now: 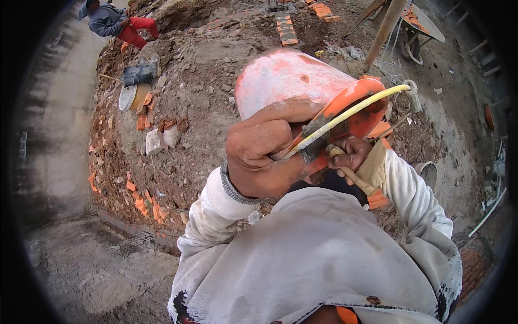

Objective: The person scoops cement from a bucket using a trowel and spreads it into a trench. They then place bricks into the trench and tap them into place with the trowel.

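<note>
From where I stand, it's all rough brown ground (208, 102), lumpy and strewn with small stones. Over on the left a pale bucket (127, 98) lies tipped, with orange brick pieces (143, 122) just beside it. Nearer, two pale rocks (155, 142) sit close together, and broken orange shards (156, 209) are scattered further down that side. At the far end a short row of orange bricks (286, 29) is laid out. A wheelbarrow (433, 28) stands off to the right, and a thin white pipe (487, 213) lies nearer on that side.
</note>
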`<state>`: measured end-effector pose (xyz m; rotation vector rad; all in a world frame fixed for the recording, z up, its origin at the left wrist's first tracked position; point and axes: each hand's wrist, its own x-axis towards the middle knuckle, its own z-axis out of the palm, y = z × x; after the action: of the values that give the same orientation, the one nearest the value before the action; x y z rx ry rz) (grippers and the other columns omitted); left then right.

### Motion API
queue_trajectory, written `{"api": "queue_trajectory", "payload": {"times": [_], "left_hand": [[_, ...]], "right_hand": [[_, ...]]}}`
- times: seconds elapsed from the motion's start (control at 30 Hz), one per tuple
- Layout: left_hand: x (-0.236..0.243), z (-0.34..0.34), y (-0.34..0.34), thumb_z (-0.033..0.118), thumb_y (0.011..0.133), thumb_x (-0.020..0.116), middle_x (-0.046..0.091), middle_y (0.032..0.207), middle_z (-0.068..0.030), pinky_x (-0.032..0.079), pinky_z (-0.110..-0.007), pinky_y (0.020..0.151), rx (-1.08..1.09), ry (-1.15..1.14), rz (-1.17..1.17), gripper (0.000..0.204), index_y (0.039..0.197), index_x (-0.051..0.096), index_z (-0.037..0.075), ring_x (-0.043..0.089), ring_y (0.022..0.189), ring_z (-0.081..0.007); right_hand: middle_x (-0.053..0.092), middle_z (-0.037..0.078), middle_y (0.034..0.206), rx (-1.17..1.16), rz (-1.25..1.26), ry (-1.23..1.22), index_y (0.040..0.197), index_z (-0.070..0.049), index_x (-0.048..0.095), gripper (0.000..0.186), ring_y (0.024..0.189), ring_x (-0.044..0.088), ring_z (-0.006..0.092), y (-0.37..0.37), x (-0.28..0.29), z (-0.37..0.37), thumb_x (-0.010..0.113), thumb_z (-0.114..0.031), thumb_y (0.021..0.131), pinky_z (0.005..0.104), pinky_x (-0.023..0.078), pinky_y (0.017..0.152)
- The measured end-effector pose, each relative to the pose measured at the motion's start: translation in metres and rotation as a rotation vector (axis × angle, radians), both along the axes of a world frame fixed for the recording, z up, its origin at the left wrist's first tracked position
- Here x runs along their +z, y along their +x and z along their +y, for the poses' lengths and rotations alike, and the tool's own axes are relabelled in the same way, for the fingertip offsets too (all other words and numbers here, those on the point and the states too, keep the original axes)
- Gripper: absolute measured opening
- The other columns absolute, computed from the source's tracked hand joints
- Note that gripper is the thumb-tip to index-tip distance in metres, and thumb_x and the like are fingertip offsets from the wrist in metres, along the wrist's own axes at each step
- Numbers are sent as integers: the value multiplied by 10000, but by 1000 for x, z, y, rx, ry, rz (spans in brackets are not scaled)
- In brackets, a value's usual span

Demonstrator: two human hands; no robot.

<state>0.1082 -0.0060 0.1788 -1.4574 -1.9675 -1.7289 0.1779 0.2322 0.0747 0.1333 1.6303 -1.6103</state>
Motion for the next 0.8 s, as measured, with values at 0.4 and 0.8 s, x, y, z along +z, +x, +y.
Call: {"api": "queue_trajectory", "payload": {"times": [0.4, 0.8], "left_hand": [[-9, -55, 4, -2, 455, 683, 642, 1041, -155, 441, -311, 828, 411, 296, -424, 274, 629, 476, 39, 593, 914, -221], [-123, -68, 15, -119, 547, 565, 511, 843, -14, 404, -210, 627, 904, 537, -592, 278, 769, 487, 29, 465, 671, -83]], "right_hand": [[557, 43, 680, 84, 19, -469, 1185, 28, 519, 361, 490, 553, 123, -39, 7, -67, 594, -83, 849, 248, 450, 453], [559, 51, 674, 124, -88, -478, 1203, 37, 523, 432, 487, 549, 116, -52, -11, -56, 635, -119, 816, 247, 453, 446]]}}
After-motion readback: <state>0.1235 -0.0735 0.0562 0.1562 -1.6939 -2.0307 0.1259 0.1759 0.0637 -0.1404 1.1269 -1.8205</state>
